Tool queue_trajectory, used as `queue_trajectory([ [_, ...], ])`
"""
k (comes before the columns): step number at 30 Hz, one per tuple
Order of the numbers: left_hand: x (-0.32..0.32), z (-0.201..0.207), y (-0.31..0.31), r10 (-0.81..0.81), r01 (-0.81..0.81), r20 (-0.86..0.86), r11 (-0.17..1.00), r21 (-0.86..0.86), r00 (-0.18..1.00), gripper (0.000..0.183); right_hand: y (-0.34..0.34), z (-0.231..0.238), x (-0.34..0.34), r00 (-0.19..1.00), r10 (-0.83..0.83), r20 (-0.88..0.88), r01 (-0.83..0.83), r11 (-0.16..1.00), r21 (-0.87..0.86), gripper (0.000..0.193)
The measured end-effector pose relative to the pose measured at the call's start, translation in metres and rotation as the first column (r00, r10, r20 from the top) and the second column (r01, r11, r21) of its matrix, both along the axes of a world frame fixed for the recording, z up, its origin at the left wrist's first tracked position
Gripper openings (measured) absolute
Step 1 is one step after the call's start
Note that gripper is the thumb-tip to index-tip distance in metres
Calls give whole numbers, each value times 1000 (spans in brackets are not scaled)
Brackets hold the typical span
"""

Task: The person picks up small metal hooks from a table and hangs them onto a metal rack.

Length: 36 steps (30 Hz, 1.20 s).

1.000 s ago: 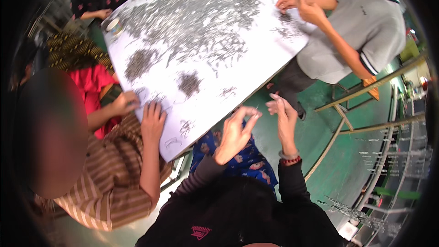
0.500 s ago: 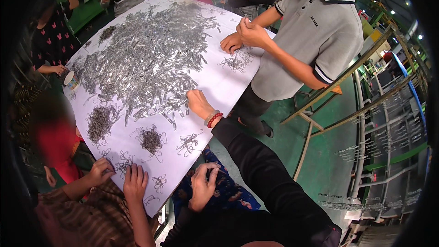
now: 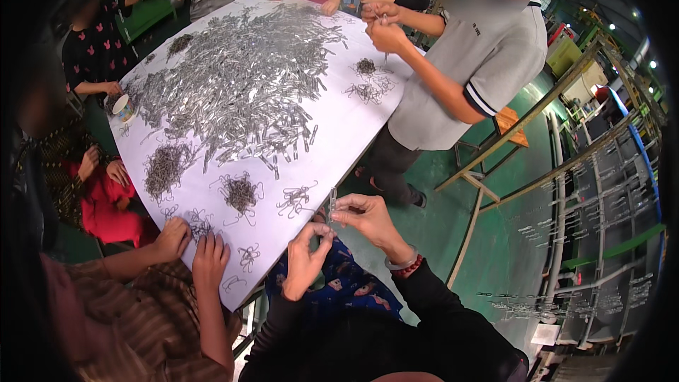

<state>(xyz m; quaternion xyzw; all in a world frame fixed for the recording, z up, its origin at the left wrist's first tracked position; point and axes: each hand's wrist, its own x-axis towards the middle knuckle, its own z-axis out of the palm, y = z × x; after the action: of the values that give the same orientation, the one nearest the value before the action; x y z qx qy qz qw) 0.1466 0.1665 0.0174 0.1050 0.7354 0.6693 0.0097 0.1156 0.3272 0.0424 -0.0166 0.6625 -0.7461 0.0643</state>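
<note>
My right hand (image 3: 371,225), with a bracelet at the wrist, pinches a small, narrow silver metal piece (image 3: 332,197) upright, just past the table's near edge. Close below it, my left hand (image 3: 304,260) is closed, thumb against fingertips; what sits between them is too small to make out. A loose cluster of bent wire hooks (image 3: 296,201) lies on the white tabletop (image 3: 283,230) nearest my hands. Farther in is a denser hook pile (image 3: 239,194). A broad heap of flat silver metal pieces (image 3: 240,92) covers the middle of the table.
On my left, a co-worker's hands (image 3: 210,258) rest by more hooks. A person in a grey shirt (image 3: 474,64) stands at the right, hands raised over the table. Other people work around the far side. A paper cup (image 3: 123,107) stands at the left edge; a wooden frame (image 3: 470,226) is at right.
My right hand has drawn back from the heap toward my left hand, now holding a metal piece. The grey-shirted person's hands have lifted off the table.
</note>
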Motion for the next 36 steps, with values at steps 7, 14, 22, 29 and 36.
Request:
queue_trajectory([
  [7,6,11,1,-81,78,-24,993,-89,996,11,3,5,22,998,-54,-13,53,994,-91,16],
  [14,7,-3,3,-85,90,52,990,-111,995,12,-2,0,31,980,-197,-21,191,968,-166,14],
  [22,-63,-30,-79,250,-327,-245,873,-361,937,50,-7,-20,20,996,-88,-15,86,990,-108,15],
  [29,-148,-53,-117,424,-301,-99,444,-844,900,45,-7,-27,9,993,-103,-50,100,993,-69,14],
  [36,-176,-89,-156,290,-303,-142,641,-705,946,19,-13,-19,4,992,-68,-110,60,996,-68,11],
])
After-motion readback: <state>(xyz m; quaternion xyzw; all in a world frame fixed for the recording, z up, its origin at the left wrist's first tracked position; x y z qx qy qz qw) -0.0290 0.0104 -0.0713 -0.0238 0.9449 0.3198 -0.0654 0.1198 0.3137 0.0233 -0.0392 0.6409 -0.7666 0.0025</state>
